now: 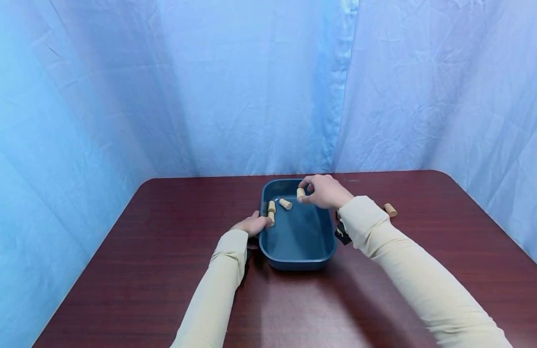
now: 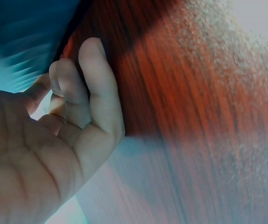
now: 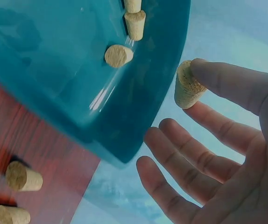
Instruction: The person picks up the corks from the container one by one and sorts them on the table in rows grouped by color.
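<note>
A blue rectangular tray (image 1: 297,265) stands on the table. My left hand (image 1: 252,224) grips its left wall, thumb over the rim; in the left wrist view the curled fingers (image 2: 99,79) lie along the outside. My right hand (image 1: 327,192) pinches a tapered cork (image 1: 301,193) between thumb and index finger above the tray's far right part. The right wrist view shows this cork (image 3: 188,86) with the other fingers spread. Inside the tray lie three corks: one tilted cork (image 1: 285,204) and two end to end along the left wall, the nearer cork (image 1: 272,219) beside my left thumb.
To the right of the tray a loose cork (image 1: 390,210) lies on the dark red wooden table (image 1: 186,208). The right wrist view shows a second loose cork (image 3: 12,214) there. Light blue curtains (image 1: 251,87) hang behind and beside the table.
</note>
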Motion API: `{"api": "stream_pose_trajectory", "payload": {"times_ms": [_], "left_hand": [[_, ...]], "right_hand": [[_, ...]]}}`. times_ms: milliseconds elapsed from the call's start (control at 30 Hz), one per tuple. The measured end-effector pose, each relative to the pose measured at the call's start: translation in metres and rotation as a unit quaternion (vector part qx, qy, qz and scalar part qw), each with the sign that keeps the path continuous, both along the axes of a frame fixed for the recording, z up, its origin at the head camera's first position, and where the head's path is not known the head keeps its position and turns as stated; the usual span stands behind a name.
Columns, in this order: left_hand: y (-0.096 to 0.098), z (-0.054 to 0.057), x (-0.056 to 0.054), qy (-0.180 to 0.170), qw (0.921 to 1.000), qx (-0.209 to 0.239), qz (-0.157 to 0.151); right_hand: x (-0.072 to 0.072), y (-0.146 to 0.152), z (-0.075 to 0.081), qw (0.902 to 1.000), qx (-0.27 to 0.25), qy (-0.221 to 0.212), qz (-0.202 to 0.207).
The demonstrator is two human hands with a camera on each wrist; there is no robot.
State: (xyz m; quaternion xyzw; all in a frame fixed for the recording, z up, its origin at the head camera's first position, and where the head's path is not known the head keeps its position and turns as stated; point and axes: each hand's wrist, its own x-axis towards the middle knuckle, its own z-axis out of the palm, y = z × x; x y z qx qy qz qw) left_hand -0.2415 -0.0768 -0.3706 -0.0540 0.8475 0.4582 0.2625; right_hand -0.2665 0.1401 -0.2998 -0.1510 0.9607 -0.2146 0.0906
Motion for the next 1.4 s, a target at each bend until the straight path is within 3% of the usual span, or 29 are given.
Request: {"api": "stream_pose_trajectory", "payload": {"times_ms": [633,1267,1400], "left_hand": [[0.0,0.0,0.0,0.001,1.0,-0.003,-0.004],[-0.002,-0.003,-0.001,0.002,1.0,-0.003,-0.004],[-0.002,-0.004,-0.002,0.001,1.0,-0.003,-0.005]], "right_hand": [[0.015,0.049,-0.004,0.9995,-0.029,0.01,-0.006],[0.03,0.091,-0.03,0.9994,0.005,0.015,-0.032],[0.034,0.095,-0.039,0.9996,0.0,0.021,-0.016]]}}
